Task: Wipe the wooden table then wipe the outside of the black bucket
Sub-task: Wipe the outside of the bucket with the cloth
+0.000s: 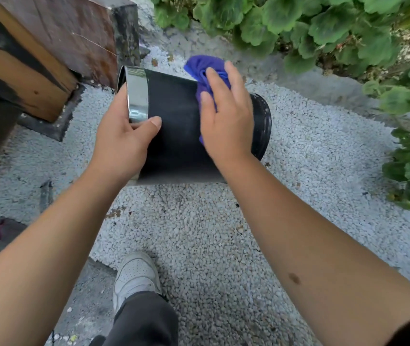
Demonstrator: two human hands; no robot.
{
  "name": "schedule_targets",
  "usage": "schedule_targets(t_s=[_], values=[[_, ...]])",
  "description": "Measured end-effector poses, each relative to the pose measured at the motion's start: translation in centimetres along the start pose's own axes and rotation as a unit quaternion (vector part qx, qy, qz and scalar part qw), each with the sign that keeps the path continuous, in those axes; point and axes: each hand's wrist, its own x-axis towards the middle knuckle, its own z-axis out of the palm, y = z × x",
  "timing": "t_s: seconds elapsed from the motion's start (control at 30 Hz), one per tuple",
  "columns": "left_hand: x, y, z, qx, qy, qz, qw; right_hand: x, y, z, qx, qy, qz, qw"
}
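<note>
The left hand (126,136) grips the chrome rim (137,93) of the black bucket (179,131), held sideways in the air above the gravel (199,233). The right hand (226,116), fingers flat, presses a purple cloth (205,68) onto the wall near the base. Good practice is probably to turn the bucket between strokes. The underside is hidden; only a corner of the wooden table (24,68) shows.
</note>
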Motion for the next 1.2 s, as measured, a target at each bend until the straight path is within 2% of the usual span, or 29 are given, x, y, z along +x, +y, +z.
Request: schedule_targets(t_s=[0.1,0.47,0.87,1.13,1.2], values=[[-0.2,0.0,0.4,0.013,0.012,0.002,1.000,0.4,1.8,-0.3,-0.006,-0.006,0.037,0.999],[-0.2,-0.2,-0.1,0.007,0.021,-0.006,1.000,0.7,4.4,-1.1,-0.031,-0.015,0.091,0.995],[-1.6,0.0,-0.9,0.035,0.031,-0.026,0.999,1.0,4.0,-1.5,0.024,-0.002,0.088,0.996],[-1.4,0.0,-1.7,0.013,0.023,-0.040,0.999,1.9,3.0,-3.1,0.118,0.082,0.188,0.972],[-1.2,0.3,-1.9,0.024,0.017,-0.039,0.999,3.0,3.2,-3.7,0.198,0.145,0.256,0.935]])
